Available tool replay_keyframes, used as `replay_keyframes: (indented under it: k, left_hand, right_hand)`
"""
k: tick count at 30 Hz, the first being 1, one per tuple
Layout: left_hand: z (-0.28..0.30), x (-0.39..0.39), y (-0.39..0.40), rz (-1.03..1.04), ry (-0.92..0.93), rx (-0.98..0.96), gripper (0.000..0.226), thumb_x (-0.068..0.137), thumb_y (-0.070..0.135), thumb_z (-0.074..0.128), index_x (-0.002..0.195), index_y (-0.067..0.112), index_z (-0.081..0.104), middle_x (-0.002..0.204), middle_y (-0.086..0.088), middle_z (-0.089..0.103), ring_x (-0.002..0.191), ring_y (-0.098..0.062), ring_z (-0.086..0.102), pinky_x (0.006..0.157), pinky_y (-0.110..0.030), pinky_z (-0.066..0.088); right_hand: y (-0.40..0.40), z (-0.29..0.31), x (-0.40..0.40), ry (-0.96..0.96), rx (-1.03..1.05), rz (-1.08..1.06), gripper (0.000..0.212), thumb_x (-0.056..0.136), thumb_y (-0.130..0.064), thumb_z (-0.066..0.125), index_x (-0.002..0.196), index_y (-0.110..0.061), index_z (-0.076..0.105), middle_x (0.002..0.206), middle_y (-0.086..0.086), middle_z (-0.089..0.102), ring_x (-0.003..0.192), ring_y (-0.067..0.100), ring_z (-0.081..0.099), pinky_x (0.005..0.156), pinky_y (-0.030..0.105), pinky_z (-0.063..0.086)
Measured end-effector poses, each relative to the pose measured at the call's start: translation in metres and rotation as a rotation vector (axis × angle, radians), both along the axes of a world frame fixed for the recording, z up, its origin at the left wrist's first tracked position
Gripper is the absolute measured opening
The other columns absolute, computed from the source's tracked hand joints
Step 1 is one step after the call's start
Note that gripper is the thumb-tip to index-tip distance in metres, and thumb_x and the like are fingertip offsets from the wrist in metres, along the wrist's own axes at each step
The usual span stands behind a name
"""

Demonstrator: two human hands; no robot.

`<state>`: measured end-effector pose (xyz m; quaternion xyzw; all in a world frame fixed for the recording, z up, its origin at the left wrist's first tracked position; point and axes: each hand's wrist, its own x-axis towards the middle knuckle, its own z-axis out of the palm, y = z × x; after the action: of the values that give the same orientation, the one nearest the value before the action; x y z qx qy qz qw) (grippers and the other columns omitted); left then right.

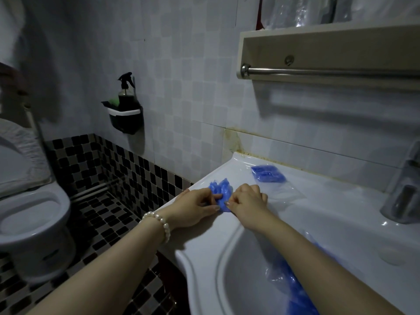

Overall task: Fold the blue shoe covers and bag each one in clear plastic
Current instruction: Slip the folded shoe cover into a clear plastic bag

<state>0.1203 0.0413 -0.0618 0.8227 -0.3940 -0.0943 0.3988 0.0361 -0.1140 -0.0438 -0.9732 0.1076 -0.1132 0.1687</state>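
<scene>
A crumpled blue shoe cover (pixel 220 189) lies on the left ledge of the white sink (pixel 318 208). My left hand (pixel 197 206) pinches its left edge, and my right hand (pixel 247 202) pinches its right edge with curled fingers. Behind them, a folded blue shoe cover in clear plastic (pixel 267 174) rests near the wall. An empty clear plastic bag (pixel 281 193) lies flat to the right of my right hand. More blue shoe covers in a clear bag (pixel 293 283) sit in the basin, partly hidden by my right forearm.
A chrome faucet (pixel 402 192) stands at the sink's right. A shelf with a towel bar (pixel 329 71) hangs above. A black wall holder with a spray bottle (pixel 126 110) is on the left wall. A toilet (pixel 29 214) stands at the left over the checkered floor.
</scene>
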Motion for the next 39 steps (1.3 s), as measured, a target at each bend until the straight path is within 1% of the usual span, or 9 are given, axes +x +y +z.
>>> replay_keyframes:
  k: [9, 16, 21, 23, 27, 29, 32, 36, 39]
  left_hand:
    - [0.0, -0.001, -0.002, 0.024, -0.101, -0.012, 0.014, 0.077, 0.041, 0.055, 0.067, 0.032, 0.054, 0.115, 0.017, 0.066, 0.113, -0.005, 0.059, 0.1, -0.042, 0.042]
    - [0.002, -0.006, 0.003, 0.012, -0.086, -0.074, 0.031, 0.055, 0.066, 0.067, 0.081, 0.051, 0.057, 0.094, 0.02, 0.065, 0.096, -0.011, 0.061, 0.093, -0.037, 0.047]
    - [0.001, -0.006, 0.003, 0.015, -0.047, -0.102, 0.014, 0.069, 0.032, 0.08, 0.071, 0.029, 0.066, 0.091, 0.018, 0.071, 0.098, -0.001, 0.064, 0.096, -0.04, 0.047]
    - [0.002, -0.005, 0.002, 0.025, -0.038, -0.098, 0.013, 0.076, 0.02, 0.077, 0.069, 0.026, 0.068, 0.094, 0.016, 0.072, 0.098, -0.001, 0.065, 0.096, -0.04, 0.048]
    - [0.004, -0.01, 0.002, 0.039, -0.056, -0.07, 0.014, 0.077, 0.028, 0.074, 0.066, 0.033, 0.068, 0.098, 0.018, 0.071, 0.098, -0.001, 0.064, 0.096, -0.038, 0.048]
    - [0.005, -0.012, 0.002, 0.043, -0.058, -0.065, 0.006, 0.067, 0.045, 0.07, 0.067, 0.04, 0.065, 0.098, 0.02, 0.07, 0.098, -0.001, 0.064, 0.095, -0.038, 0.048]
    - [0.006, -0.012, 0.003, 0.027, -0.068, -0.089, 0.026, 0.055, 0.058, 0.068, 0.075, 0.042, 0.065, 0.096, 0.016, 0.071, 0.097, -0.005, 0.065, 0.093, -0.039, 0.049]
    - [0.006, -0.016, 0.008, -0.029, -0.078, -0.15, 0.045, 0.06, 0.049, 0.073, 0.097, 0.025, 0.067, 0.097, 0.012, 0.07, 0.096, -0.004, 0.065, 0.095, -0.037, 0.049]
    - [0.009, -0.019, 0.007, 0.016, -0.089, -0.124, 0.019, 0.069, 0.038, 0.069, 0.087, 0.032, 0.068, 0.091, 0.013, 0.072, 0.091, 0.0, 0.066, 0.093, -0.037, 0.05]
  right_hand:
    - [-0.012, -0.015, -0.017, -0.427, 0.019, 0.201, 0.019, 0.07, -0.042, 0.076, 0.078, -0.025, 0.073, 0.096, -0.012, 0.047, 0.102, 0.012, 0.042, 0.083, 0.028, 0.025]
    - [-0.003, -0.002, -0.005, -0.121, 0.004, 0.09, 0.011, 0.095, -0.03, 0.051, 0.087, -0.027, 0.059, 0.122, -0.005, 0.044, 0.12, 0.016, 0.031, 0.096, 0.027, 0.02]
    - [-0.002, 0.003, -0.002, -0.041, 0.012, 0.09, 0.016, 0.096, -0.03, 0.047, 0.082, -0.026, 0.053, 0.119, -0.002, 0.047, 0.117, 0.019, 0.034, 0.096, 0.03, 0.024]
    - [-0.001, -0.003, -0.006, -0.167, 0.036, 0.082, 0.011, 0.09, -0.033, 0.058, 0.08, -0.029, 0.057, 0.109, -0.006, 0.048, 0.113, 0.015, 0.036, 0.093, 0.028, 0.025]
    - [-0.008, -0.017, -0.018, -0.468, 0.027, 0.168, 0.02, 0.064, -0.045, 0.075, 0.072, -0.029, 0.07, 0.094, -0.013, 0.046, 0.1, 0.009, 0.038, 0.083, 0.026, 0.026]
    - [-0.01, -0.014, -0.019, -0.432, 0.024, 0.17, 0.021, 0.067, -0.046, 0.075, 0.074, -0.027, 0.073, 0.098, -0.014, 0.046, 0.105, 0.009, 0.036, 0.084, 0.021, 0.02]
    - [-0.006, -0.005, -0.015, -0.282, -0.02, 0.152, 0.011, 0.085, -0.035, 0.066, 0.084, -0.024, 0.07, 0.105, -0.013, 0.04, 0.116, 0.012, 0.031, 0.084, 0.021, 0.015]
    - [-0.001, 0.005, -0.008, -0.071, 0.022, 0.15, 0.014, 0.095, -0.03, 0.051, 0.082, -0.026, 0.055, 0.106, -0.01, 0.039, 0.117, 0.016, 0.031, 0.087, 0.024, 0.019]
    - [-0.001, 0.009, -0.007, 0.006, 0.042, 0.132, 0.024, 0.097, -0.028, 0.047, 0.073, -0.027, 0.051, 0.116, -0.003, 0.046, 0.117, 0.019, 0.034, 0.093, 0.028, 0.024]
